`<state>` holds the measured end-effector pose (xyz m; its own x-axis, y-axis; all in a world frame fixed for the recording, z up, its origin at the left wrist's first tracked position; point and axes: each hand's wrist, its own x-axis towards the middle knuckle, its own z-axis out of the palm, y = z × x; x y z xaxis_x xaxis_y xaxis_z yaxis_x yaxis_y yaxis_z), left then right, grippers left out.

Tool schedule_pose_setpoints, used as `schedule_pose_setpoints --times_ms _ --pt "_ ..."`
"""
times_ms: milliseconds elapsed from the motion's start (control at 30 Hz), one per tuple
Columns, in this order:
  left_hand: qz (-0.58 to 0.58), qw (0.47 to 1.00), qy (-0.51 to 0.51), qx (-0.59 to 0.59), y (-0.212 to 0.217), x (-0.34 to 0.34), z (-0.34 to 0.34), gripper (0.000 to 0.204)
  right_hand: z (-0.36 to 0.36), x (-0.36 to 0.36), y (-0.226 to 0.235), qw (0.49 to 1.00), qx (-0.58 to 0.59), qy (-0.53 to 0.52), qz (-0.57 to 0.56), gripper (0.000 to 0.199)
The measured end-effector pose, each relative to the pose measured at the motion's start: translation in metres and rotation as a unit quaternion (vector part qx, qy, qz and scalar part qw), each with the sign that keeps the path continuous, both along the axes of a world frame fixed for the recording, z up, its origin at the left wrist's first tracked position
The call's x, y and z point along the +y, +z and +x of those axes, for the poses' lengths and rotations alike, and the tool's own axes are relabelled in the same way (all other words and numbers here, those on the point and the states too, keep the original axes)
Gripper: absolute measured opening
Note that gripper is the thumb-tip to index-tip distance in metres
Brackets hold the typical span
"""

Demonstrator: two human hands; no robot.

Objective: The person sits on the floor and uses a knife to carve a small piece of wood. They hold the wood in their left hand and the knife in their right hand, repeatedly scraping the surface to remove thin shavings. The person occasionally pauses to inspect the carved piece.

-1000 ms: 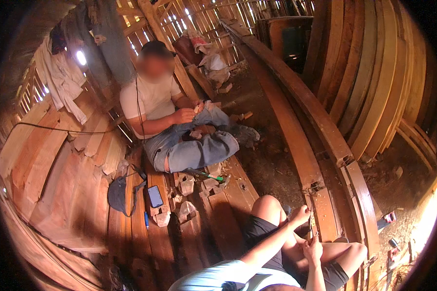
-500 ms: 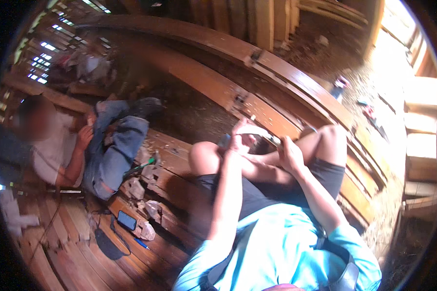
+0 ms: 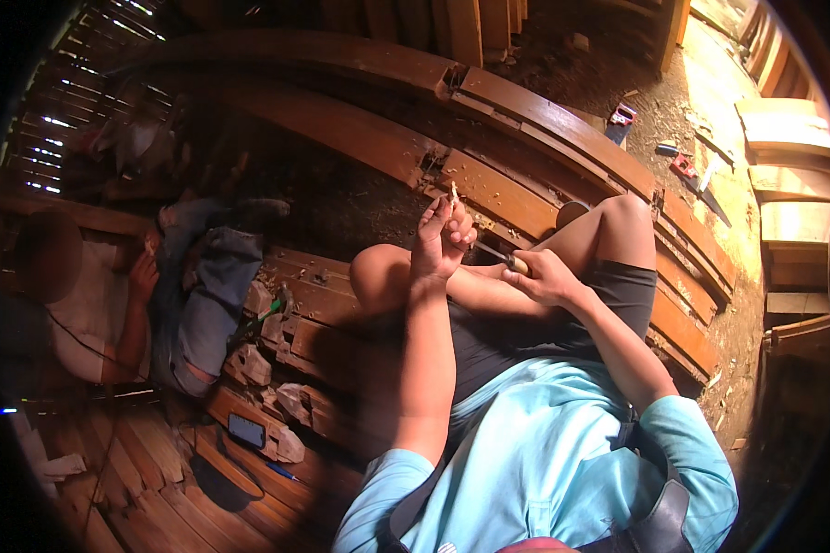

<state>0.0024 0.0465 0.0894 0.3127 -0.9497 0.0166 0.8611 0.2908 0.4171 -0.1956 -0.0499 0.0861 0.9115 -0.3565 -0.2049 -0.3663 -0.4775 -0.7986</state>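
Observation:
Pinched in the raised fingers of my left hand [image 3: 443,241] is a small pale carved wood piece [image 3: 454,195], its tip sticking up above the fingertips. My right hand [image 3: 551,278] is closed around the wooden handle of a thin-bladed carving tool [image 3: 517,265]. The tool's narrow metal shaft points left toward my left palm; whether its tip touches the hand or the wood piece I cannot tell. Both hands are above my crossed legs, with my black shorts [image 3: 516,336] below them.
Long brown timbers [image 3: 507,207] with shavings run beyond my knees. To the left sits another person [image 3: 101,313]. Near my left side lie wood blocks [image 3: 249,364], a green-handled tool [image 3: 269,311], a phone [image 3: 246,430] and a blue pen [image 3: 283,472]. Red-handled saws [image 3: 684,166] lie at the far right.
My left hand has moved slightly up and left, and the wood piece now points upward. The right hand with the tool has shifted a little upward. The view has darkened.

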Motion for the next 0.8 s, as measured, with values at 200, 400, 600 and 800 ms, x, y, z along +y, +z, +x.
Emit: schedule_pose_setpoints --times_ms 200,400,600,800 --pt "0.116 0.983 0.055 -0.131 0.029 -0.007 -0.024 0.013 -0.019 0.003 0.044 0.967 -0.206 -0.099 -0.110 0.038" --pt "0.168 0.958 0.026 -0.231 0.061 0.020 -0.037 0.021 -0.006 -0.022 0.118 0.898 -0.362 -0.107 -0.225 0.045" --pt "0.195 0.917 0.051 -0.343 0.117 0.044 -0.039 0.029 0.012 -0.011 0.131 0.904 -0.366 -0.120 -0.186 0.031" --pt "0.228 0.894 0.160 -0.352 0.129 0.040 -0.086 0.022 -0.005 -0.014 0.119 0.930 -0.279 -0.022 -0.238 0.032"
